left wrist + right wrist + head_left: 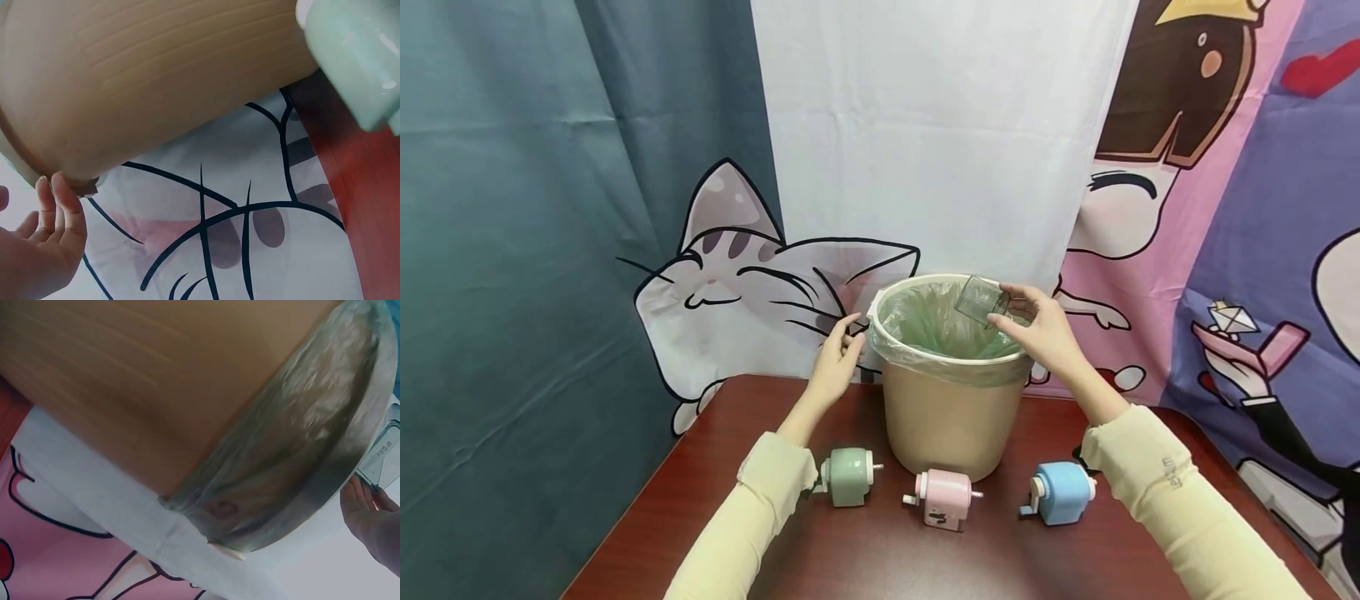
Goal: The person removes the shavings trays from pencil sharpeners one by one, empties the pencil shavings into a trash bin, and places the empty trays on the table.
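Note:
My right hand pinches a small clear plastic shavings drawer between thumb and fingers, tilted over the mouth of a beige trash bin. In the right wrist view, the drawer shows printed lettering at the frame's edge. A thin translucent green bag lines the bin and folds over its rim. My left hand is at the bin's left side, fingers loosely bent, fingertips right at the rim. The left wrist view shows the same fingers beside the rim, with nothing gripped.
Three hand-crank pencil sharpeners stand on the reddish-brown table: a green one by the left sleeve, a pink one before the bin, and a blue one by the right sleeve. A printed curtain hangs behind the table.

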Tool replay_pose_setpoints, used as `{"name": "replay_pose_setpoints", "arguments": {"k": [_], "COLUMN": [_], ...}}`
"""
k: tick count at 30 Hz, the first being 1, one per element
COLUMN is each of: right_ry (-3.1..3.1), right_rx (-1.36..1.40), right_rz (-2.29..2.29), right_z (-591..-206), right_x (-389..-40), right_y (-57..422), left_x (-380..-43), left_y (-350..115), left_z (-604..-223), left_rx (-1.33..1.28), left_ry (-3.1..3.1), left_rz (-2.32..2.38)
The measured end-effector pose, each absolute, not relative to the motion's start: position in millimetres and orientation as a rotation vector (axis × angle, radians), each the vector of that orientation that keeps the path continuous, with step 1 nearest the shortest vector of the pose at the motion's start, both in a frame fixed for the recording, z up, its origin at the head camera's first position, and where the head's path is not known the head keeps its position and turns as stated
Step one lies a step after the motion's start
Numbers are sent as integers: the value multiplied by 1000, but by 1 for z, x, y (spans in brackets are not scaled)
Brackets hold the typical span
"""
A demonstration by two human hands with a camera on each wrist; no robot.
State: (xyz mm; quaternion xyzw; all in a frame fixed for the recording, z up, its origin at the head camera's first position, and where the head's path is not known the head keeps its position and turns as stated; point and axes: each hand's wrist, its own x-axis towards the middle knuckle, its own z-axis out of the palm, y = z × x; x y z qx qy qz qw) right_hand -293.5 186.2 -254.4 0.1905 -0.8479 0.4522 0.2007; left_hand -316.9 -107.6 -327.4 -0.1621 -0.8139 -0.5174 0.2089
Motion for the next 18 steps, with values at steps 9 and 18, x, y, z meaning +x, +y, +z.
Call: {"name": "replay_pose_setpoints", "arguments": {"k": [9, 18], "right_ry": [-2253, -2176], "right_rx": [598, 682], "right_rz": [1334, 1403], "right_z": [-263, -269], "right_x": [-276, -259], "right_y": [175, 165], "left_x": [-283, -260], "left_y": [-126, -151], "left_z": [-346, -374], "left_rx": [-488, -497], "left_ry": [-2251, -2252], "left_rz": [-1272, -1168]}}
